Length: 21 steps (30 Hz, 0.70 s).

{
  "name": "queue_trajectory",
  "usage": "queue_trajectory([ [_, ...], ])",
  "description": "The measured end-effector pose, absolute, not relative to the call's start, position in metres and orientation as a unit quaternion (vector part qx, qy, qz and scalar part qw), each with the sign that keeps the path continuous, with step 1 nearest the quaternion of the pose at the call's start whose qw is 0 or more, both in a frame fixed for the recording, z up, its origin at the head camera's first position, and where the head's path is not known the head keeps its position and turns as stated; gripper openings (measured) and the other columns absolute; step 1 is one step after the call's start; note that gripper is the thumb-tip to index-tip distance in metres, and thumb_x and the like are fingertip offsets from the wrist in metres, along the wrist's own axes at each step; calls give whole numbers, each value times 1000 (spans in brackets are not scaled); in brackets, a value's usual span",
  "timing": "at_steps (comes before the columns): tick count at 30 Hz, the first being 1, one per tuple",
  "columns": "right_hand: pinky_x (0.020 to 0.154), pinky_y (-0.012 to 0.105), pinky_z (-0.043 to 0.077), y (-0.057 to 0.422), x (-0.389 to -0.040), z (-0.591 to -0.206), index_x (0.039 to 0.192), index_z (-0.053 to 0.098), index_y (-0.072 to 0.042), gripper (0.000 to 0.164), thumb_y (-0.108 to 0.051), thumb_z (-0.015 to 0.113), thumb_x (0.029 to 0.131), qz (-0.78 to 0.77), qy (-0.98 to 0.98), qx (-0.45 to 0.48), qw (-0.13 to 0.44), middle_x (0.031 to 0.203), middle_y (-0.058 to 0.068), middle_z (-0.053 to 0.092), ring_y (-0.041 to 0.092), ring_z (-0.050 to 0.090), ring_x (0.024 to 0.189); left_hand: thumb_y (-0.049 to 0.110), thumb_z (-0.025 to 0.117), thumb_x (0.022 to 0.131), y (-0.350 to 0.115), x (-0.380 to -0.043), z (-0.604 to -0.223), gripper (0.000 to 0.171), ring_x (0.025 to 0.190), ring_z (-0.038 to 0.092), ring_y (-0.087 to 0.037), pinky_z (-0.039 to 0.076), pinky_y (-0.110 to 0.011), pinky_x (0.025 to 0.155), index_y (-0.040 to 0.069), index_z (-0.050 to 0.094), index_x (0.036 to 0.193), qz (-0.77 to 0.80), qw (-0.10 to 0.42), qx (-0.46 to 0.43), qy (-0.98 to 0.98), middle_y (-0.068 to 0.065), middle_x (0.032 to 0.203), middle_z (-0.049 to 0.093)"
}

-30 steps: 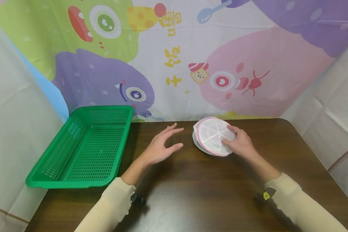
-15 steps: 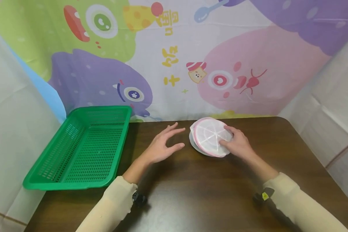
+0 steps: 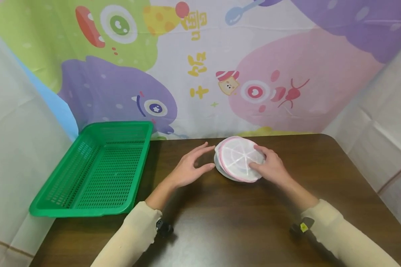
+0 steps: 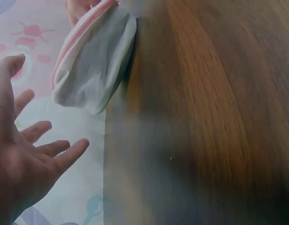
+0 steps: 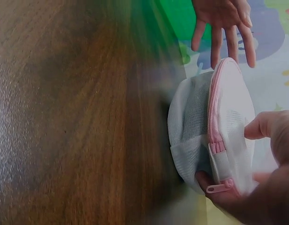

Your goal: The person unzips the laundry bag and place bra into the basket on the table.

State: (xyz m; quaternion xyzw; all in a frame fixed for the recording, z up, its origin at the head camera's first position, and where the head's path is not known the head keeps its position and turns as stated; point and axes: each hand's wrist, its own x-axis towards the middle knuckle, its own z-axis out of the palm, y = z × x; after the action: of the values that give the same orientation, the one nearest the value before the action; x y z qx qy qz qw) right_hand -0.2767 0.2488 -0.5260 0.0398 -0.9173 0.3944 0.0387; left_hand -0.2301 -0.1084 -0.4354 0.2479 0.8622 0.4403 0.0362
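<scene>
White pouch [image 3: 234, 158] has shifted left between the hands [image 3: 186, 170] [image 3: 272, 168]

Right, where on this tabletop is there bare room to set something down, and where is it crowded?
Bare tabletop lies between the cream sleeves, in front of the mesh zip pouch, and from the right hand across to the right edge. The green plastic basket is bare inside too. Crowded: the back middle, where the right hand holds the pouch near the left hand.
</scene>
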Motion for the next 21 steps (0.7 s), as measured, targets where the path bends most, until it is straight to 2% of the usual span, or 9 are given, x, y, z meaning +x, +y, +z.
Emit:
queue_trajectory([
  [3, 112, 49, 52, 244, -269, -516, 161, 61, -14, 83, -39, 92, 88, 400, -915, 36, 45, 158, 25, 65, 41, 63, 138, 32, 76, 108, -103, -232, -436, 63, 170, 41, -37, 56, -65, 120, 22, 56, 167, 458, 50, 243, 854, -10, 186, 37],
  [8, 115, 53, 52, 242, -268, -512, 160, 61, -13, 83, -40, 92, 88, 414, -908, 36, 44, 160, 26, 63, 44, 61, 141, 33, 77, 107, -93, -235, -437, 62, 170, 42, -37, 60, -59, 116, 22, 59, 165, 461, 45, 228, 856, -12, 184, 39],
  [10, 112, 48, 53, 243, -270, -516, 161, 60, -14, 83, -41, 91, 89, 406, -912, 34, 48, 161, 23, 64, 41, 62, 140, 34, 77, 106, -89, -236, -437, 61, 169, 43, -37, 61, -57, 115, 20, 61, 163, 459, 37, 223, 859, -13, 183, 42],
  [12, 113, 48, 53, 244, -272, -518, 163, 58, -15, 84, -41, 91, 90, 407, -912, 33, 42, 164, 21, 62, 39, 61, 142, 33, 78, 106, -86, -238, -437, 60, 168, 45, -37, 57, -56, 121, 19, 62, 162, 456, 34, 221, 861, -14, 181, 45],
  [13, 111, 43, 53, 244, -272, -519, 162, 59, -18, 83, -42, 91, 90, 405, -913, 27, 45, 163, 18, 64, 34, 62, 141, 33, 78, 106, -85, -238, -437, 59, 167, 47, -37, 54, -56, 125, 19, 62, 161, 455, 33, 220, 863, -14, 180, 46],
  [17, 110, 42, 54, 242, -269, -518, 163, 58, -16, 84, -41, 92, 90, 426, -904, 32, 38, 164, 19, 62, 34, 62, 138, 34, 78, 106, -80, -240, -440, 60, 161, 56, -36, 43, -54, 135, 19, 62, 162, 459, 42, 219, 860, -15, 179, 48],
  [18, 112, 44, 54, 242, -268, -518, 163, 57, -15, 85, -41, 92, 90, 432, -900, 37, 34, 165, 22, 60, 37, 61, 139, 36, 78, 106, -79, -240, -442, 61, 158, 59, -36, 43, -53, 135, 20, 61, 163, 464, 46, 220, 857, -15, 178, 48],
  [19, 109, 40, 54, 241, -267, -518, 162, 58, -16, 84, -42, 92, 89, 430, -901, 33, 41, 163, 20, 62, 34, 62, 137, 37, 78, 106, -79, -241, -444, 61, 156, 61, -36, 44, -53, 134, 20, 61, 163, 469, 47, 222, 853, -16, 178, 50],
  [21, 109, 40, 53, 241, -268, -520, 161, 59, -17, 84, -41, 93, 88, 429, -901, 31, 46, 163, 21, 62, 35, 62, 137, 41, 78, 105, -78, -242, -448, 63, 151, 66, -37, 48, -50, 132, 21, 61, 162, 480, 51, 226, 846, -15, 176, 52],
])
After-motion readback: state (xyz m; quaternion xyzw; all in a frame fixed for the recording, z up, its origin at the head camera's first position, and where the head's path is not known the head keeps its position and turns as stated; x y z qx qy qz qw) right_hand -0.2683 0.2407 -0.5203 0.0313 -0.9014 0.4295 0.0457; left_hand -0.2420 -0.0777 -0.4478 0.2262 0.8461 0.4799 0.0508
